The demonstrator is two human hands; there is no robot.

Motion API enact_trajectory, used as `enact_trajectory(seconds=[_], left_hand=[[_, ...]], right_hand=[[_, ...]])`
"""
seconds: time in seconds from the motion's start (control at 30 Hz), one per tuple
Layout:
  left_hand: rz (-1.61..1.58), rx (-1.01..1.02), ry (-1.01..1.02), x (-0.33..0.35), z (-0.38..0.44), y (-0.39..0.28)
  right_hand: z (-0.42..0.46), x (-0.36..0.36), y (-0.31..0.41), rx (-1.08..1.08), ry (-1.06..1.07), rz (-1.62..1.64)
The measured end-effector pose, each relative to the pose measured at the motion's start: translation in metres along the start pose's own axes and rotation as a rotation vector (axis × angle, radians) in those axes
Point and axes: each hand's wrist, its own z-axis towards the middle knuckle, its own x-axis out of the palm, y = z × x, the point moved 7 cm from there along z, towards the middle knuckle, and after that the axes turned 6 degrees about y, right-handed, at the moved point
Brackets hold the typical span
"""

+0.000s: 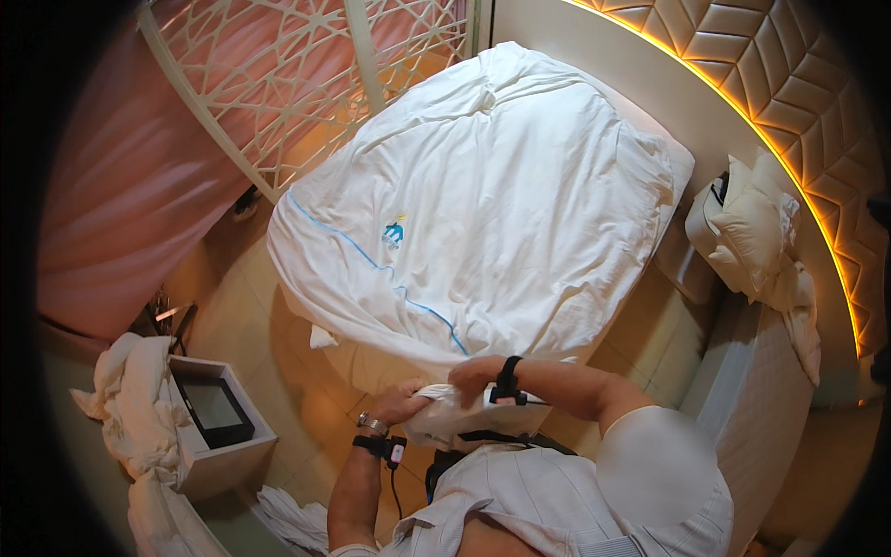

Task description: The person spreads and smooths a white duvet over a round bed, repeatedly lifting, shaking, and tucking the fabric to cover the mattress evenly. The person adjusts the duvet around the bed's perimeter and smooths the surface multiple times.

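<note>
A wide white duvet [515,202] with a blue piped line and a printed emblem lies wrinkled over the bed. At the near edge of the bed, my left hand [400,402], below a metal wristwatch and a black strap, grips a bunched piece of white fabric [445,425]. My right hand [475,379] is at the same bunch, close to the duvet's near edge; its fingers are partly hidden and blurred, so its hold cannot be told. The white bunch hangs between my hands, in front of my body.
Pillows [748,230] are piled on the right beside a quilted bench [752,390]. At the left stands a white box-like cabinet [233,466] with a black tray and crumpled bedding [139,404]. A lattice screen [278,83] and a pink curtain [132,181] border the bed's far left.
</note>
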Motion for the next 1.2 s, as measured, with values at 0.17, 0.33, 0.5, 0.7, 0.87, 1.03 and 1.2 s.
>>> enact_trajectory(seconds=[0.17,0.33,0.5,0.7,0.87,1.03,1.2], left_hand=[[0.407,0.144,-0.031,0.032,-0.003,0.032],[0.165,0.239,-0.152,0.024,-0.007,0.050],[0.052,0.165,-0.159,-0.019,-0.017,-0.011],[0.038,0.015,0.003,-0.024,-0.024,0.005],[-0.268,-0.063,0.134,0.011,-0.015,0.042],[-0.618,0.103,-0.101,0.000,-0.027,0.039],[-0.614,0.058,-0.173,-0.002,-0.024,0.046]], right_hand=[[0.013,-0.038,-0.026,-0.081,-0.276,-0.178],[0.017,-0.052,0.001,-0.119,-0.252,0.207],[0.006,-0.038,0.050,-0.201,-0.164,0.613],[0.012,-0.057,0.005,0.049,-0.169,0.116],[0.012,-0.078,0.019,0.015,-0.175,0.046],[0.016,-0.064,0.005,0.047,-0.156,0.193],[0.026,-0.066,-0.001,0.069,-0.230,0.064]])
